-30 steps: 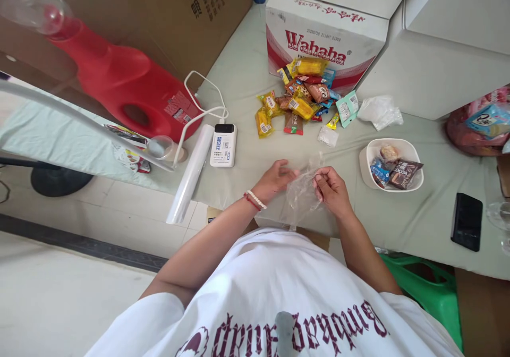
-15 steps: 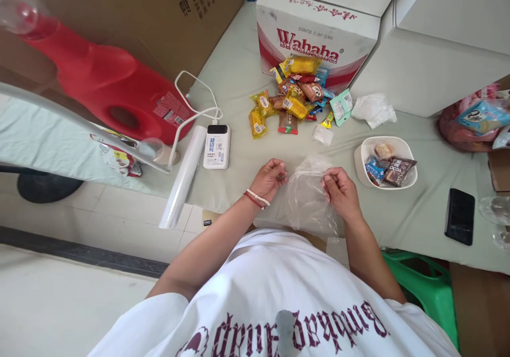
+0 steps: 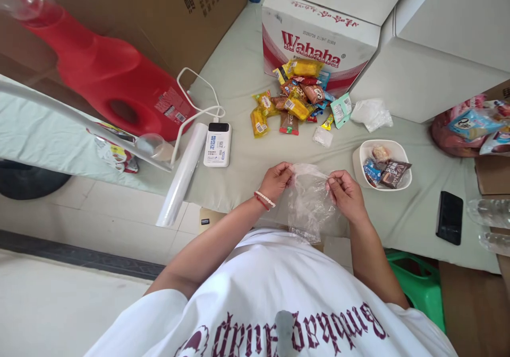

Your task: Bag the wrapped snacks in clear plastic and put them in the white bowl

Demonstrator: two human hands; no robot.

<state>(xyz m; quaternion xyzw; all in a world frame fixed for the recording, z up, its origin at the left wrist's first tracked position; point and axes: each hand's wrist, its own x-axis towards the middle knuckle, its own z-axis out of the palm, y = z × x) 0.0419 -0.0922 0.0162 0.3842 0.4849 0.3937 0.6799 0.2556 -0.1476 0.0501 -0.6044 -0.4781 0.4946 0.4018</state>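
Observation:
A thin clear plastic bag hangs between my hands at the table's near edge, its top stretched from one to the other. My left hand, with a beaded bracelet at the wrist, pinches one upper corner. The opposite corner is pinched by my right hand. Beyond the bag lies a pile of wrapped snacks in yellow, brown, red and blue. Right of my right hand stands a white plastic bowl holding several packaged snacks, among them a brown cocoa packet.
At left are a roll of clear film, a white power bank with its cable, and a red jug. A Wahaha carton stands behind the snacks. At right lie a crumpled white bag, a black phone and clear bottles.
My left hand has moved slightly right and now pinches the bag's upper corner, where before it was beside the bag. The bag's top is now stretched between both hands.

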